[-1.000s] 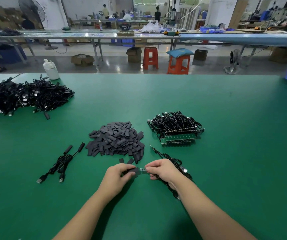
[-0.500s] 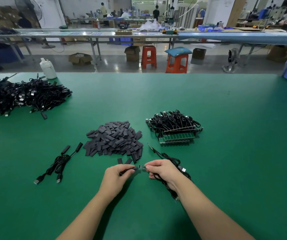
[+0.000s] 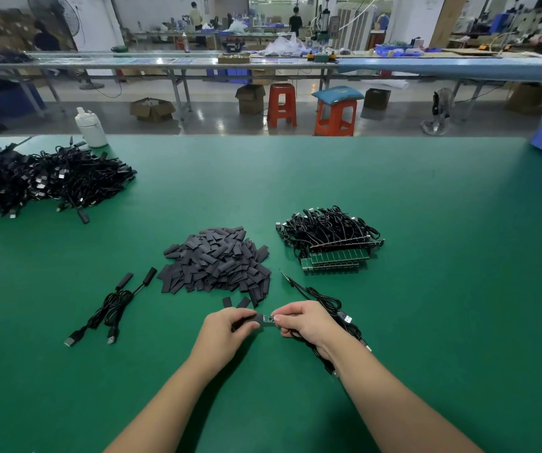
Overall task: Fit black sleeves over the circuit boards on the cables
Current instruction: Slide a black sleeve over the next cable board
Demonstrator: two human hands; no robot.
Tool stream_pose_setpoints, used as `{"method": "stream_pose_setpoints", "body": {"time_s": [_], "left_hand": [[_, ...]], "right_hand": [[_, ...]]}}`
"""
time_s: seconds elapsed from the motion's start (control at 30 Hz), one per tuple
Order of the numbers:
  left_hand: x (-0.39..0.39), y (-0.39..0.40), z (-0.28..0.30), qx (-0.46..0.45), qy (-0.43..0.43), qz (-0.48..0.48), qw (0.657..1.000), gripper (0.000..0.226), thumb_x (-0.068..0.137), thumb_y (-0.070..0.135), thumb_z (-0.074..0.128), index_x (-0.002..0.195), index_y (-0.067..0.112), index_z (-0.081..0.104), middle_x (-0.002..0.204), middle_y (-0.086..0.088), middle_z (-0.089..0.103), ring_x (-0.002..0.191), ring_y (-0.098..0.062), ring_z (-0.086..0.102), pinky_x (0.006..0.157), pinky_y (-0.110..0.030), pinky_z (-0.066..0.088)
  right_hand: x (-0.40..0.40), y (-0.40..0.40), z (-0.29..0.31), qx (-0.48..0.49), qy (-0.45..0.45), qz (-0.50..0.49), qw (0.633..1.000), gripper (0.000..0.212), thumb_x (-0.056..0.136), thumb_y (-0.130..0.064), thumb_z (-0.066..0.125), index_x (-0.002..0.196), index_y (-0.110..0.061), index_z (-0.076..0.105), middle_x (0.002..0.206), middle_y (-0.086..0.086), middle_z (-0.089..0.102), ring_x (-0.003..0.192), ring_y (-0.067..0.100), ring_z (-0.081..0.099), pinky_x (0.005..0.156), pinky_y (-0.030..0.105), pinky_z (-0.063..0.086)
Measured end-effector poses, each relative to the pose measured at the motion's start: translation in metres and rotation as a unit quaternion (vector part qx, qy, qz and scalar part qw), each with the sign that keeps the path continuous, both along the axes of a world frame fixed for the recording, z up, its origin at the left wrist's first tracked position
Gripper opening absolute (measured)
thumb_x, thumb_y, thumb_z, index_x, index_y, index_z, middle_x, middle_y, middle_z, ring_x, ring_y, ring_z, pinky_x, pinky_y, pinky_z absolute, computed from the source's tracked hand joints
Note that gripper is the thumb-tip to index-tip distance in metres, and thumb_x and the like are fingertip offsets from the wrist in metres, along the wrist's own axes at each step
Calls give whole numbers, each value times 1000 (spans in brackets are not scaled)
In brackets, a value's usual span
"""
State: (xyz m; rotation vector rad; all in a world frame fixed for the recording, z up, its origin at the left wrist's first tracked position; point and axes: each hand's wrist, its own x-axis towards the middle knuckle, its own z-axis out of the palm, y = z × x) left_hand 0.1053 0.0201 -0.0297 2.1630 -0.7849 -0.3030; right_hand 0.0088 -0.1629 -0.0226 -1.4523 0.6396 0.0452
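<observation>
My left hand [image 3: 227, 328] pinches a black sleeve [image 3: 250, 321] near the table's front centre. My right hand [image 3: 302, 322] pinches a small green circuit board [image 3: 268, 318] whose cable [image 3: 338, 308] trails off to the right under my wrist. The sleeve's open end meets the board's left end, and a short stretch of board shows between my hands. A heap of loose black sleeves [image 3: 217, 259] lies just beyond my hands. A bundle of cables with bare green boards [image 3: 331, 243] sits at the right of the heap.
Two sleeved cables [image 3: 113, 305] lie at the left of my hands. A big pile of black cables [image 3: 34, 181] fills the far left of the green table [image 3: 426, 256], with a white bottle [image 3: 90, 127] behind it. Tweezers [image 3: 291, 279] lie near the sleeve heap.
The sleeve has slid further onto the board, so less green shows between my hands. Both hands stay in about the same spot.
</observation>
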Motion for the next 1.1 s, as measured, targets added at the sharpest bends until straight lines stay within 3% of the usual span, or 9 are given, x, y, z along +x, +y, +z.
{"method": "stream_pose_setpoints", "body": {"time_s": [0.17,0.27,0.43,0.6,0.83,0.97,1.1], "left_hand": [[5,1,2,21,-65,-64,996,23,86,28,74,109,28,75,90,22,65,86,7,58,77,-7,40],[9,1,3,41,-107,-91,989,22,87,31,73,109,29,75,100,19,65,95,-1,56,88,-19,44],[5,-5,5,38,-108,-103,988,18,87,29,72,105,33,74,90,20,67,83,2,59,78,-18,46],[-3,-11,5,58,-110,-119,985,20,90,33,67,109,32,72,89,9,68,82,-8,61,78,-30,51],[-7,-17,2,32,-125,-89,988,19,88,31,70,106,28,75,88,7,69,81,-10,62,78,-28,50],[-9,-19,1,11,-119,-78,990,15,87,27,72,102,25,76,89,9,72,81,-6,62,77,-20,48],[-10,-19,2,11,-104,-78,991,17,87,25,72,103,24,76,91,11,71,84,-3,61,76,-8,41]], "right_hand": [[0,1,-1,-14,1,7,1000,7,84,-7,77,91,-10,78,81,9,74,70,13,65,79,27,59],[0,1,-1,-11,2,8,1000,8,84,-8,78,92,-10,78,81,7,75,70,12,66,73,23,57],[-2,0,0,-2,3,4,1000,8,84,-9,78,92,-11,78,78,5,74,67,11,66,62,16,51],[-1,2,-3,-10,-3,11,1000,10,83,-7,78,92,-12,78,80,5,76,70,13,67,71,22,55],[-3,2,-6,-1,-21,17,1000,15,89,-3,70,102,-9,74,82,7,74,68,10,65,69,18,53],[-7,-1,-7,-18,-20,33,999,19,95,-3,62,109,-12,71,85,10,73,73,12,65,73,20,53],[-6,2,-10,-45,-25,31,998,22,94,1,61,113,-4,69,87,12,72,69,10,65,74,20,54]]}}
